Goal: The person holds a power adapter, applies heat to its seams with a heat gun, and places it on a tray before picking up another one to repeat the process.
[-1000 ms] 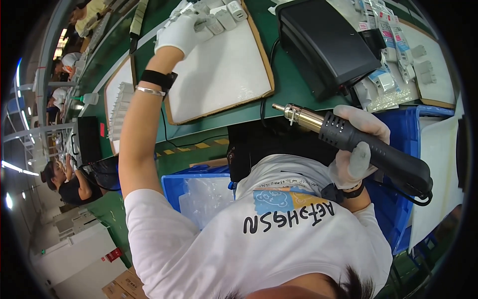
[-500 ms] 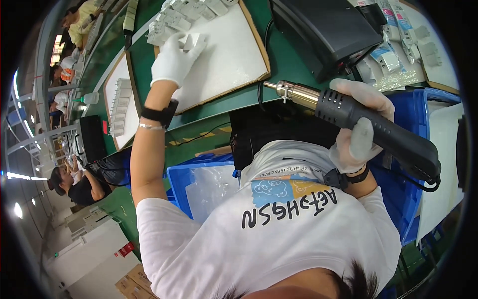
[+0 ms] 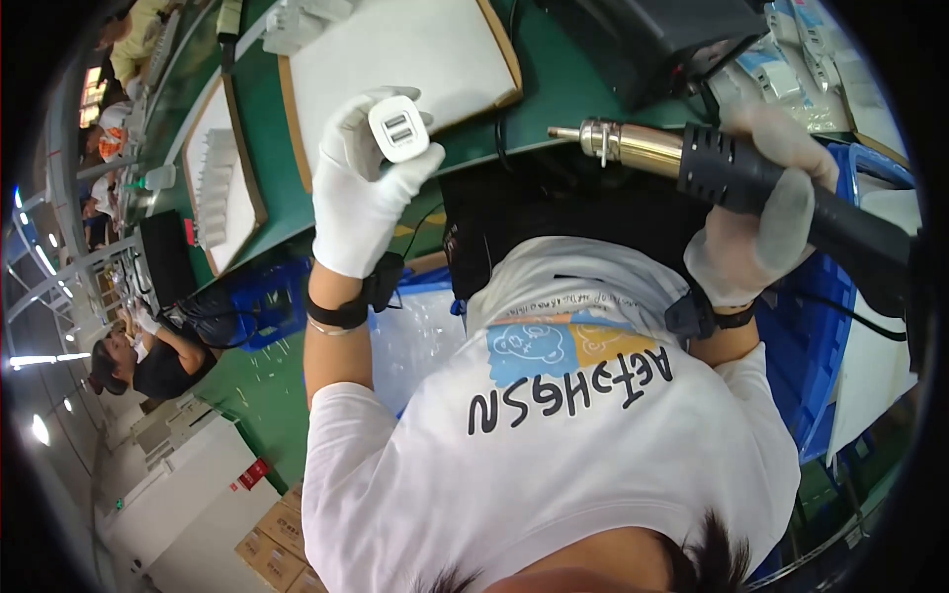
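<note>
Between the gloved fingers of my left hand (image 3: 361, 193) is a white USB charger (image 3: 398, 128), its face with two ports turned up toward me. It is held in front of the bench edge. My right hand (image 3: 761, 212), also gloved, is wrapped round the dark handle of a hot air gun (image 3: 736, 168). The gun's metal barrel and thin nozzle point left, toward the charger, with a wide gap between them. More white chargers (image 3: 297, 25) sit at the far left corner of a white board (image 3: 405, 54) with brown edges.
A black box-shaped machine (image 3: 652, 44) stands on the green bench. Bagged chargers (image 3: 781, 69) lie at the far right. Blue bins (image 3: 825, 326) flank my lap. A second board (image 3: 237, 212) with a row of white pieces lies left. Co-workers (image 3: 163, 366) sit farther left.
My left hand has lifted the charger off the board and brought it nearer to me, ports facing up. My right hand has shifted right with the hot air gun.
</note>
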Demonstrator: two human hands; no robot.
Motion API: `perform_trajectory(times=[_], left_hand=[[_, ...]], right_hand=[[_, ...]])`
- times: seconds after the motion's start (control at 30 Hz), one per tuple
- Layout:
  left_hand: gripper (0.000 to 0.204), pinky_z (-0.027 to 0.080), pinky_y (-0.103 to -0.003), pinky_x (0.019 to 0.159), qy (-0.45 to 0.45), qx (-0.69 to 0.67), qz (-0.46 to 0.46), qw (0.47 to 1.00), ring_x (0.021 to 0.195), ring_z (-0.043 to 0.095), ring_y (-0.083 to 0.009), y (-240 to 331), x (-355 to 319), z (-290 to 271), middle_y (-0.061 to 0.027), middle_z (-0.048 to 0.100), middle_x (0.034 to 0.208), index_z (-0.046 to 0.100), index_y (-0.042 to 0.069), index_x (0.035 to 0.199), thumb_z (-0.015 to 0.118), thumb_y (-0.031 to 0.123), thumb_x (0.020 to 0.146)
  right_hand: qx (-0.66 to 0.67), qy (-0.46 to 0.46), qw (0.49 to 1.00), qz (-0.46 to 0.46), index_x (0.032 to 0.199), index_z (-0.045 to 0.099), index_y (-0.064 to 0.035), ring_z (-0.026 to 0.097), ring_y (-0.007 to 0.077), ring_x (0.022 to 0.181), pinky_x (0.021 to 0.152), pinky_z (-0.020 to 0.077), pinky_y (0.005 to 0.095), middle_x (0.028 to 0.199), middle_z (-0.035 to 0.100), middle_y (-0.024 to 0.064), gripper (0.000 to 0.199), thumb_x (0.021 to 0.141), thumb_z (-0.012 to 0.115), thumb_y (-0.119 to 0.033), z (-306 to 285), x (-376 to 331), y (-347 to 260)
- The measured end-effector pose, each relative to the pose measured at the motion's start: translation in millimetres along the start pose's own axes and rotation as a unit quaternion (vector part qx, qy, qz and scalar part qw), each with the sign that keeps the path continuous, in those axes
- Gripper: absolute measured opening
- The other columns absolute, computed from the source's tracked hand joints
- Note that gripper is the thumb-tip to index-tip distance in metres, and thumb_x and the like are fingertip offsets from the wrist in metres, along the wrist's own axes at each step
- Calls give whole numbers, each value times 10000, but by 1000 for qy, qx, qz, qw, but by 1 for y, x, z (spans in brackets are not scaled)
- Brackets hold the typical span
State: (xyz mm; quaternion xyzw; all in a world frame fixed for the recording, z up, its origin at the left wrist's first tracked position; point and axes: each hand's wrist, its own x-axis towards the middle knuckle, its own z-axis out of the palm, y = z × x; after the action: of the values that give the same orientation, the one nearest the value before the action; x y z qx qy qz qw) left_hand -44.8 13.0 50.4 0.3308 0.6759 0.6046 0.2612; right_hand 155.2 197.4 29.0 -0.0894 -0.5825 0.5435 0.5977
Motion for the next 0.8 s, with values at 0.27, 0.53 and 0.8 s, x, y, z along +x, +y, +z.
perform_trajectory(times=[0.27, 0.53, 0.8], left_hand=[[537, 433, -279, 866, -11, -26, -52, 998, 972, 535, -158, -33, -36, 22, -92, 543, 1100, 445, 34, 1124, 711, -44, 664], [518, 424, -274, 876, -12, -22, -70, 997, 983, 526, -146, -43, -48, 30, -88, 549, 1106, 461, 33, 1109, 707, -48, 660], [513, 420, -275, 882, -19, -7, -71, 997, 994, 522, -145, -41, -52, 34, -89, 552, 1116, 462, 35, 1112, 699, -53, 665]], right_hand=[[-32, -119, 991, -48, 878, 578, 15, 591, 234, 772, 772, 450, 312, 831, 633, 179, 289, 863, 485, -258, -4, 17, 6], [-91, -236, 967, -33, 897, 578, 41, 593, 217, 669, 662, 472, 278, 803, 640, 184, 288, 863, 450, -215, 13, -3, -4], [-59, -78, 985, 145, 823, 480, -6, 606, 219, 686, 673, 511, 304, 770, 612, 170, 292, 820, 629, -257, 42, -12, -20]])
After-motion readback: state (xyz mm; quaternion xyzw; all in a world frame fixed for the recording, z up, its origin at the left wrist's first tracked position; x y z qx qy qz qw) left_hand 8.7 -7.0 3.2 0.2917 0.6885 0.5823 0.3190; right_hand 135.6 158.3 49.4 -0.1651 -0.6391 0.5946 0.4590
